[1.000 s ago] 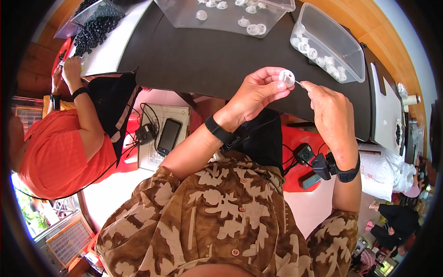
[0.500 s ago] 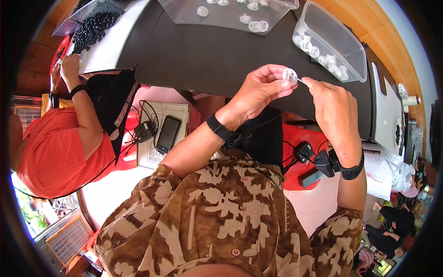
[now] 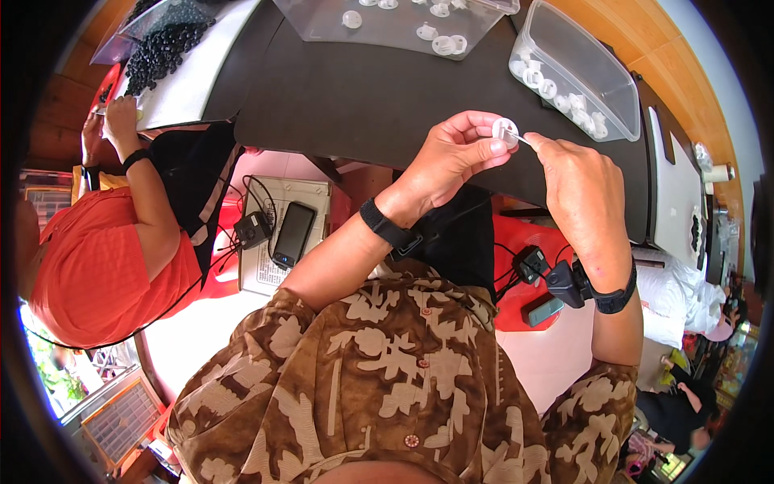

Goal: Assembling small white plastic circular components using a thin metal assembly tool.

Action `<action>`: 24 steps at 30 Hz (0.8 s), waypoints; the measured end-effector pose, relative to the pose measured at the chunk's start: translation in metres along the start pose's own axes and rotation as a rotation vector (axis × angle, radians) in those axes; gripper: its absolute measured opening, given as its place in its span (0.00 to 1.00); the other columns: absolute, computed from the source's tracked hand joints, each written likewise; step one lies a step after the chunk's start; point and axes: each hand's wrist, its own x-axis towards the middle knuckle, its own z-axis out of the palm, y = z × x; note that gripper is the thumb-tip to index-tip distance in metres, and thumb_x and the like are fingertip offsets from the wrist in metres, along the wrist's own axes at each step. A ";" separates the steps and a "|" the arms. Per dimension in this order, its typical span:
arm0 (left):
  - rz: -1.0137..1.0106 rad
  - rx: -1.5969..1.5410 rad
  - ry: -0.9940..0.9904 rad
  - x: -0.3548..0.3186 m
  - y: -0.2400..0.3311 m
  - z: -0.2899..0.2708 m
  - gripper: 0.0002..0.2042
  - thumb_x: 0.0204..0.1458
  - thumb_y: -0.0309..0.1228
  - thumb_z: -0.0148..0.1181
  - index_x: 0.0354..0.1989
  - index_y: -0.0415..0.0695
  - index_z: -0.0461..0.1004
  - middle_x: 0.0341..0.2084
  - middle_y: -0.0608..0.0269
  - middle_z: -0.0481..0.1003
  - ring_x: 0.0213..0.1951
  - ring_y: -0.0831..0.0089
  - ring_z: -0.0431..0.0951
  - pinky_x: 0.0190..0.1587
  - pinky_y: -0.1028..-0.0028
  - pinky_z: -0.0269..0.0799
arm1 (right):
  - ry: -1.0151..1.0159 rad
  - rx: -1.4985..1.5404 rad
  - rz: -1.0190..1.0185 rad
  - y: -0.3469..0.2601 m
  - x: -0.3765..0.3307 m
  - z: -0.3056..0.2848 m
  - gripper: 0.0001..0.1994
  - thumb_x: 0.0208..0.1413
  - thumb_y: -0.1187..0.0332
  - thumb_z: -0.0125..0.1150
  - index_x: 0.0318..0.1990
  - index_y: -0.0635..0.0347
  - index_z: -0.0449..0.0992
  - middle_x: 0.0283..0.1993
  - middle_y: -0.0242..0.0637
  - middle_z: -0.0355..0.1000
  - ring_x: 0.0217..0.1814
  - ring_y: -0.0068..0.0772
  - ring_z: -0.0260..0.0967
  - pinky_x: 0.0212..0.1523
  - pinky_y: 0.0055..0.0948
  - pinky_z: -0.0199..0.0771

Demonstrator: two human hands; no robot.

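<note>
both your hands meet at one small white round part: your left hand pinches it in its fingertips, your right hand grips a thin pin touching its right edge.

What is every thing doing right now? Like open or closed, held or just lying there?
Left hand: fingers pinching the white plastic ring.
Right hand: fingertips at the ring, holding something thin against it.
Right clear bin: open, white rings inside.
Middle clear tray: open, a few white rings.
Phone: screen dark, lying flat.
Black beads: heaped beside a co-worker's hand.
</note>
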 end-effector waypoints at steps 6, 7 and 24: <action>-0.001 0.011 0.009 0.000 0.000 0.000 0.14 0.54 0.24 0.60 0.49 0.41 0.71 0.43 0.59 0.76 0.47 0.69 0.77 0.51 0.73 0.75 | 0.022 -0.083 -0.024 -0.003 0.001 0.000 0.13 0.49 0.75 0.54 0.43 0.57 0.78 0.28 0.40 0.74 0.29 0.45 0.74 0.29 0.38 0.73; 0.002 0.014 0.008 0.000 0.000 0.000 0.14 0.54 0.23 0.60 0.49 0.41 0.71 0.43 0.58 0.76 0.47 0.69 0.77 0.52 0.73 0.75 | 0.022 -0.082 -0.025 -0.003 0.001 0.000 0.13 0.49 0.75 0.54 0.43 0.57 0.78 0.28 0.40 0.74 0.29 0.45 0.74 0.29 0.38 0.73; 0.027 0.107 0.065 0.001 -0.001 0.004 0.13 0.53 0.22 0.61 0.48 0.40 0.72 0.42 0.59 0.76 0.46 0.71 0.77 0.51 0.73 0.75 | 0.029 -0.223 -0.044 -0.012 0.003 0.004 0.07 0.47 0.75 0.54 0.34 0.62 0.75 0.25 0.42 0.73 0.27 0.44 0.75 0.26 0.37 0.74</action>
